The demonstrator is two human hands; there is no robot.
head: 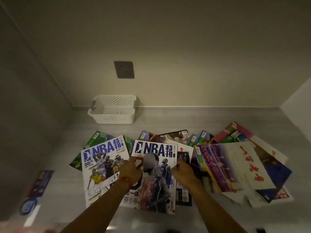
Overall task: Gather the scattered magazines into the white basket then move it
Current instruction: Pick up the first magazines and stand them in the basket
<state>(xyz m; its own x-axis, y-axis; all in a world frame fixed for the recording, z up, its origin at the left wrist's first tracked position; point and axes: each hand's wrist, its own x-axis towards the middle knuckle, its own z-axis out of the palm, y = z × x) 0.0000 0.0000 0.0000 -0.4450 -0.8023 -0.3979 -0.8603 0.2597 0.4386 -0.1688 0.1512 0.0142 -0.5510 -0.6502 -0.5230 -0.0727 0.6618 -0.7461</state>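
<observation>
Several magazines lie scattered and overlapping on a grey surface. A middle NBA magazine [156, 184] lies on top of the pile. My left hand [131, 170] grips its left edge and my right hand [182, 174] grips its right edge. Another NBA magazine [99, 167] lies to its left. A white and purple magazine with red characters [235, 167] lies to the right. The white perforated basket [112, 110] stands empty at the back, against the wall, well beyond both hands.
A dark wall socket [124, 69] is above the basket. Walls close in the surface at the back, left and right. A blue sticker [36, 190] is on the left wall. Green and pink magazines [234, 133] lie at the far right.
</observation>
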